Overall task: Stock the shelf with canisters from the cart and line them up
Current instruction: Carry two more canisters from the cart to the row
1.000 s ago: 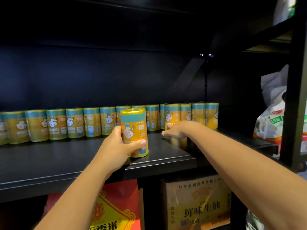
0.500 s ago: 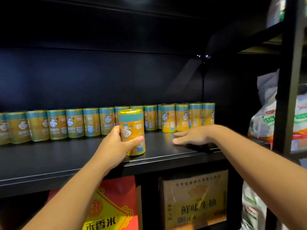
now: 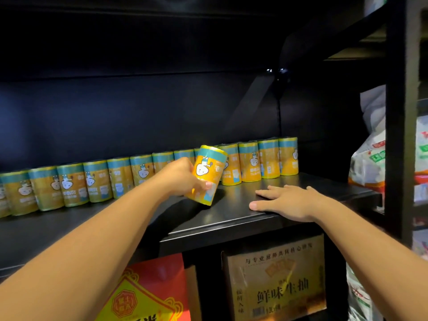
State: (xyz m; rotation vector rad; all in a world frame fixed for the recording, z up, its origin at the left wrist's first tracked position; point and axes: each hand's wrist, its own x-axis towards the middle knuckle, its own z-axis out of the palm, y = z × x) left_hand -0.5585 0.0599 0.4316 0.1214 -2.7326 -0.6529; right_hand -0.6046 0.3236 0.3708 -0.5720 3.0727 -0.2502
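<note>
Several yellow canisters with teal tops stand in a row along the back of the black shelf. My left hand grips one more such canister, tilted to the right, its lower edge just above the shelf in front of the row. My right hand lies flat, palm down, on the shelf near its front edge, to the right of the held canister. The cart is out of view.
Below the shelf sit a red and yellow box and a brown cardboard carton. A black upright post stands at the right, with white bags behind it.
My left hand has carried the canister farther back and right and tilted it. My right hand has drawn back from the row and settled flat on the shelf.
</note>
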